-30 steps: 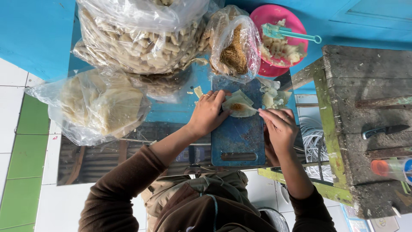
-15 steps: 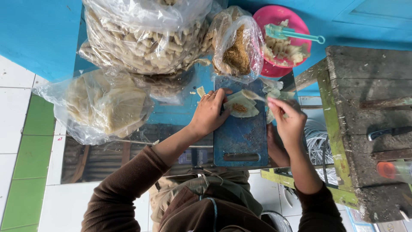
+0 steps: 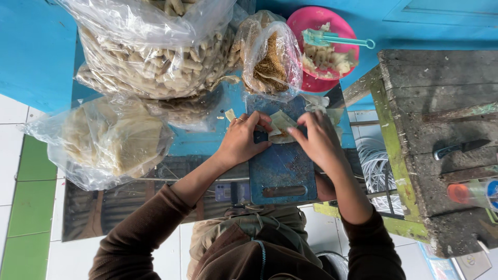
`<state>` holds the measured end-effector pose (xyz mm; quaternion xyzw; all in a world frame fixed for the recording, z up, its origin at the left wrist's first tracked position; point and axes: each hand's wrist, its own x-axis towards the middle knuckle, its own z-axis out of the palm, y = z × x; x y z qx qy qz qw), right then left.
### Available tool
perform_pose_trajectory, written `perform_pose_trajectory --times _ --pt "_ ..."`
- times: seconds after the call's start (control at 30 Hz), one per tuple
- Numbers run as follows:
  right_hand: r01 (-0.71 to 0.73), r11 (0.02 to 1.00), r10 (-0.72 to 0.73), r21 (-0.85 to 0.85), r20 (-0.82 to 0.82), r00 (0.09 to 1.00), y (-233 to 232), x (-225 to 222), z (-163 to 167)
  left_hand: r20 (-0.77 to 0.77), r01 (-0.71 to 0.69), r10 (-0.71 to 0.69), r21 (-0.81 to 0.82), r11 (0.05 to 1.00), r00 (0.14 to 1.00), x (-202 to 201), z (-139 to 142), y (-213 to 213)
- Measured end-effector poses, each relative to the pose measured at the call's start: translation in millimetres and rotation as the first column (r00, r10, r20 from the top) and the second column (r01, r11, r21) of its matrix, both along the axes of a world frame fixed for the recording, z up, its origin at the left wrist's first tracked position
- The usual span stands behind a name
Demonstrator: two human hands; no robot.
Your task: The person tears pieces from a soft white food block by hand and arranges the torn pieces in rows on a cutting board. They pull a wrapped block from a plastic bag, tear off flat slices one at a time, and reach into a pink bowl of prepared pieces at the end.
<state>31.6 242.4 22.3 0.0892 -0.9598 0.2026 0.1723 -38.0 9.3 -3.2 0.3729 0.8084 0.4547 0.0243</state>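
I hold the pale wrapper (image 3: 281, 126) on the blue cutting board (image 3: 282, 166) between my left hand (image 3: 243, 139) and right hand (image 3: 317, 139), both pinching its edges, apparently folding it; a neat close needs even pressure.

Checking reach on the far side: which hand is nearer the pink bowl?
Right. The right hand lies just below the pink bowl; the left hand sits farther left, on the blue cutting board.

Both arms wear long dark brown sleeves, pushed up short of the wrists. The left hand (image 3: 239, 140) carries a thin ring on one finger; the right hand (image 3: 319, 140) is bare. Khaki trousers show below a brown zipped top.
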Motion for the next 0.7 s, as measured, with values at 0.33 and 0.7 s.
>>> perform_pose_trajectory --times 0.33,0.7 --pt "0.021 0.941 0.009 -0.337 0.088 0.996 -7.9 7.7 -6.8 -0.224 -0.045 0.035 -0.040 0.998 0.974 0.2 -6.4 -2.0" --pt "-0.125 0.941 0.176 -0.313 0.142 0.974 -21.1 13.1 7.8 -0.350 -0.089 0.097 0.040 0.995 0.932 5.0 -13.1 5.5"
